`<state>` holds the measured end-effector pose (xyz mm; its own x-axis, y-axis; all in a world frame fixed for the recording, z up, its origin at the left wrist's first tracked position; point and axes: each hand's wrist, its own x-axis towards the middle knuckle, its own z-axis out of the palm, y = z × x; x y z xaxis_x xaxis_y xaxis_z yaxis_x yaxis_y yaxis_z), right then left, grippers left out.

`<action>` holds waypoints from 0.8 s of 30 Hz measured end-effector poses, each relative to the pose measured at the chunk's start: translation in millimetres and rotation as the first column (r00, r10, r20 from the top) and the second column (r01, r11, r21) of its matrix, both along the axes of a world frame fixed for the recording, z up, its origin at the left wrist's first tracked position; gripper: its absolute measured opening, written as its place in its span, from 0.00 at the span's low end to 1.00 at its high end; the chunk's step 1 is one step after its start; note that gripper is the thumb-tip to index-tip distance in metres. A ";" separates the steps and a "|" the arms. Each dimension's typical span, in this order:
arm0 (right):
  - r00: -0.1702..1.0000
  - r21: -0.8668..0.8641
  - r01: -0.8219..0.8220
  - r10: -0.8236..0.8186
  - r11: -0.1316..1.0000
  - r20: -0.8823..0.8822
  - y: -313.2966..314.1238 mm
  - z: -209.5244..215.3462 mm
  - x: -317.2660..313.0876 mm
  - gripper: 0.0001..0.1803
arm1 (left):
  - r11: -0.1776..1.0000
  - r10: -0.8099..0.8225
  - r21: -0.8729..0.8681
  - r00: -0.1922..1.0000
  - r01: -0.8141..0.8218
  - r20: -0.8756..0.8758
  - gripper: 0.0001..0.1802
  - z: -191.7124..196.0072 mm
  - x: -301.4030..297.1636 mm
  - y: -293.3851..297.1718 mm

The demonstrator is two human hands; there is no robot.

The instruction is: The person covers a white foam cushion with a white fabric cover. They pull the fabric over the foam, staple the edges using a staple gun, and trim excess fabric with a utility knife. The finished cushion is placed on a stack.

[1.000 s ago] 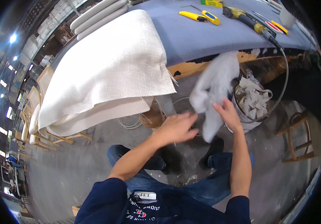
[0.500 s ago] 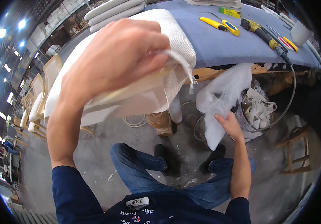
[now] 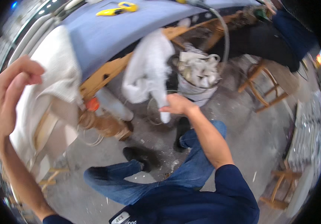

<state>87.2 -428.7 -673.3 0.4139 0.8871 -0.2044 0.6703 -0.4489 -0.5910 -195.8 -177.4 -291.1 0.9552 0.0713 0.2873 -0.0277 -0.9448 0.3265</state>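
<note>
Your right hand (image 3: 177, 104): closed on white cloth (image 3: 147, 69), scrap bucket (image 3: 197, 80) just beyond. Your left hand (image 3: 13, 95): raised, fingers loosely curled, holding nothing, beside cream fabric (image 3: 56, 78).

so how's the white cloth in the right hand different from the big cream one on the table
The white cloth is small, crumpled and fluffy, hanging loose in the air from the right hand. The cream fabric is far larger, has a woven texture, and lies draped over the edge of the blue table. The raised left hand is near it, but contact is unclear. Both are pale, soft textiles.
</note>
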 end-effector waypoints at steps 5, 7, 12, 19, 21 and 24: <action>0.998 -0.085 0.062 -0.063 0.994 -0.015 -11.2 32.3 -0.6 0.36 | 0.921 0.109 0.372 0.993 -0.113 0.033 0.23 1.7 41.7 11.6; 0.996 -0.064 0.077 -0.080 0.995 -0.045 -11.3 31.7 0.7 0.35 | 0.914 0.127 0.386 0.992 -0.126 0.021 0.26 -10.9 55.9 15.0; 0.959 0.169 0.200 -0.228 0.965 0.166 -50.5 -18.3 60.1 0.27 | 0.959 0.115 0.268 0.992 -0.098 -0.050 0.27 -30.3 68.9 9.8; 0.716 -0.046 0.653 -0.597 0.756 0.363 -38.5 -90.7 133.9 0.19 | 0.968 0.098 0.233 0.995 -0.090 -0.023 0.24 -33.8 67.7 16.9; 0.742 -0.110 0.643 -0.582 0.758 0.334 -32.3 -97.3 144.2 0.18 | 0.973 0.091 0.217 0.996 -0.085 -0.017 0.24 -33.8 66.5 16.8; 0.588 0.062 0.782 -0.767 0.621 0.257 -27.7 -90.5 142.0 0.11 | 0.969 0.084 0.233 0.996 -0.080 -0.008 0.24 -35.0 64.7 20.1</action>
